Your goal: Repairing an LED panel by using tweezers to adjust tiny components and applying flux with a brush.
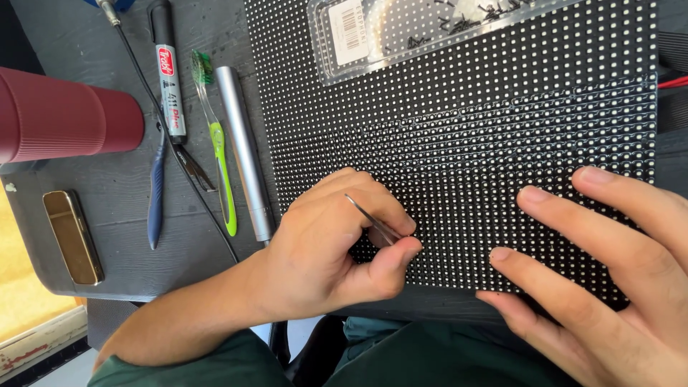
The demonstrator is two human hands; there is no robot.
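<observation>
A black panel (459,129) studded with rows of pale dots lies flat on the grey tabletop (107,201), the left hand (337,247) pinching thin metal tweezers (374,221) at its near edge, the right hand (609,279) spread flat, a clear white-labelled plastic case (401,32) on top.

Left hand (337,247) pinches metal tweezers (374,221) with tips down on a black dotted LED panel (502,122), right hand (609,279) lies flat with fingers spread on the panel's near edge, clear plastic tray (401,32) of probably small screws sits on top, marker (167,68), toothbrush (215,136) and maroon cup (64,115) lie left.
</observation>
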